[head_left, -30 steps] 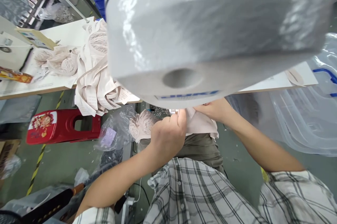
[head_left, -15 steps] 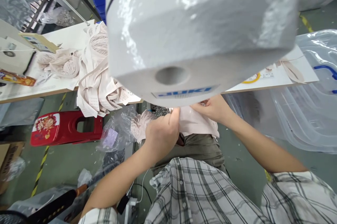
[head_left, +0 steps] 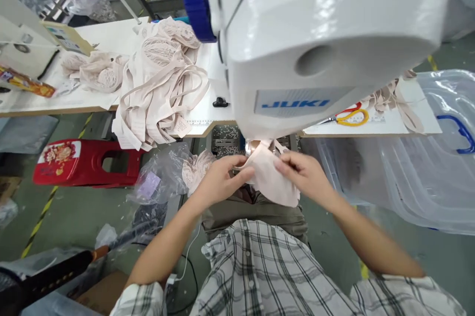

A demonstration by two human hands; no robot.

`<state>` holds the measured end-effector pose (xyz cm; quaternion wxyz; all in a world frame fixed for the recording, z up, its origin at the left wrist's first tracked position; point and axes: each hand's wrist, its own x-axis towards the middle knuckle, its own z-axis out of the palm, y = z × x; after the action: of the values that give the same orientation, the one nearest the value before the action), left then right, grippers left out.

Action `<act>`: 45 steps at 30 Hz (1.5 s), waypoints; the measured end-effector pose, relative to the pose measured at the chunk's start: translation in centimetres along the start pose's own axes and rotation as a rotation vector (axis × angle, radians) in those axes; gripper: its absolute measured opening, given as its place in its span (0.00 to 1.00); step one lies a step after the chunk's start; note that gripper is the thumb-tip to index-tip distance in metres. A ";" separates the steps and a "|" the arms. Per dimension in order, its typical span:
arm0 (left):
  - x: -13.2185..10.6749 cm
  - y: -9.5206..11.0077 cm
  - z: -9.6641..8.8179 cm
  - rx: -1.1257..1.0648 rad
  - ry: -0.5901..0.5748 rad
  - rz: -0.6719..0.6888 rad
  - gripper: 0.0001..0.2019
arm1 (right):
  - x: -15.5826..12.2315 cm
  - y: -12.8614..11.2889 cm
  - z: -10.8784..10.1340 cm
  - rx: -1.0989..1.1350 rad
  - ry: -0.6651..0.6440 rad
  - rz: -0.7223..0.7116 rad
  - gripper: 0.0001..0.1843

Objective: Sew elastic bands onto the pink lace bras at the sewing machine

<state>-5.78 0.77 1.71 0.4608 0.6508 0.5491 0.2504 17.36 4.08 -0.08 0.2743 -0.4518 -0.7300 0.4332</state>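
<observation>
A pale pink fabric piece (head_left: pixel 272 182) lies between both hands, just below the white sewing machine head (head_left: pixel 319 43) that fills the top of the view. My left hand (head_left: pixel 218 180) pinches the left edge of the fabric with closed fingers. On the right edge, my right hand (head_left: pixel 304 175) grips the same piece. The upper end of the fabric runs up under the machine, where it is hidden.
A heap of pink lace garments (head_left: pixel 159 83) hangs over the white table (head_left: pixel 92 38) at left. Yellow-handled scissors (head_left: pixel 351 115) lie on the table at right. A clear plastic bin (head_left: pixel 426 167) stands at right, a red stool (head_left: pixel 85 162) at left on the floor.
The view has shifted, so the machine head now sits higher and to the right. Both hands have come down from under the machine, bringing the pink fabric piece into plain sight.
</observation>
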 end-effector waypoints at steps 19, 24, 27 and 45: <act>-2.7 -5.8 -0.5 0.099 0.448 -0.234 0.10 | 1.9 1.4 13.3 0.577 0.255 0.212 0.12; -2.1 -7.0 3.5 -0.463 0.294 -0.267 0.18 | 0.3 4.1 13.0 -0.042 0.199 -0.267 0.10; -2.5 -6.2 3.7 -0.331 0.399 -0.220 0.15 | -0.3 4.7 11.8 -0.102 0.194 -0.354 0.09; -1.1 -3.9 4.7 -0.095 0.329 -0.210 0.16 | -0.7 5.8 8.0 -0.270 0.111 -0.463 0.13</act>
<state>-4.04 -1.95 -3.58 0.4187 0.5178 0.6693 0.3296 13.76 1.64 -8.98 0.3427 -0.3285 -0.8489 0.2324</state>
